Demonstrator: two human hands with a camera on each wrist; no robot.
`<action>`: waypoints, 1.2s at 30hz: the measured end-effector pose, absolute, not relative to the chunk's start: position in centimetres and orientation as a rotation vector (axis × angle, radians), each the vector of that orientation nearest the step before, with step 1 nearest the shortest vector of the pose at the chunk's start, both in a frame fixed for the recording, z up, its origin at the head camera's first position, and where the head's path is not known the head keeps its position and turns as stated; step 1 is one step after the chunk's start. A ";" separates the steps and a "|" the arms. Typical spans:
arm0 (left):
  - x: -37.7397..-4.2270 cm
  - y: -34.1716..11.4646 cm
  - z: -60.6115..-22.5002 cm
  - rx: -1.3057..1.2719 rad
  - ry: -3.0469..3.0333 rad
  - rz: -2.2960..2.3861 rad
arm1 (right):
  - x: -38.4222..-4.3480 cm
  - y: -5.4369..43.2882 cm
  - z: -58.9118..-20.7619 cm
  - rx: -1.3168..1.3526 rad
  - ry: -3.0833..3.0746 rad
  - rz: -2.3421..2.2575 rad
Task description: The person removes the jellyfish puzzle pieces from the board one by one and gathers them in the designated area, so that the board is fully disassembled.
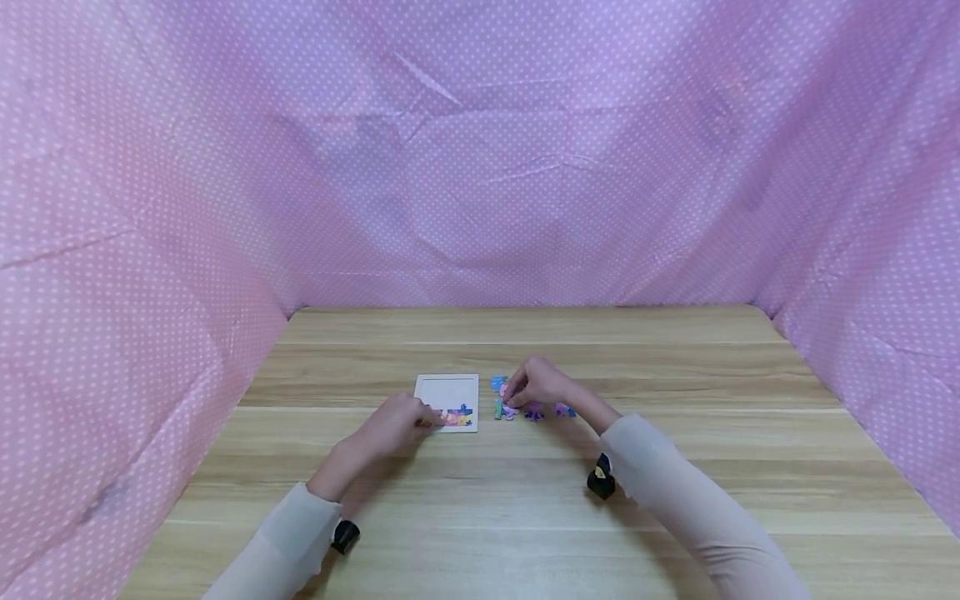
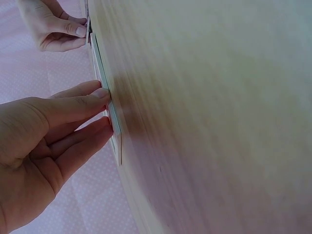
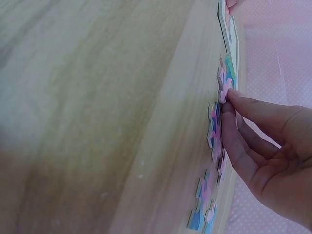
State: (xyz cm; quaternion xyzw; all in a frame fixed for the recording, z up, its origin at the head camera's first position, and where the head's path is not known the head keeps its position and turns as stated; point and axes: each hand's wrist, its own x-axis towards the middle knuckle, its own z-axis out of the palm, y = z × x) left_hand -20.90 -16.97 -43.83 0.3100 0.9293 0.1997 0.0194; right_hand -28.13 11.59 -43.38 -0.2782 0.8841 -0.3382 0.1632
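Note:
A white puzzle tray lies on the table, with joined jigsaw pieces in pink, yellow and blue along its near side. My left hand rests its fingertips on the tray's near left corner; in the left wrist view, its fingers are nearly straight at the tray's edge. To the right of the tray, my right hand reaches down among loose pieces. In the right wrist view, its thumb and fingertips pinch a pink jigsaw piece, partly hidden by the fingers.
Several loose jigsaw pieces lie right of the tray, among them a blue one, a purple one and a pink-and-blue one. The wooden table ends at a pink dotted curtain at the back and sides.

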 end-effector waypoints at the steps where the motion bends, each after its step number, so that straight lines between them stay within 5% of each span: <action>1: -20.9 -17.0 -43.8 0.964 2.885 0.620 | -28.2 11.6 -43.4 -0.794 2.523 -0.961; 36: -20.9 -17.1 -43.7 0.973 2.865 0.647 | -28.6 8.3 -43.3 -0.841 2.406 -1.101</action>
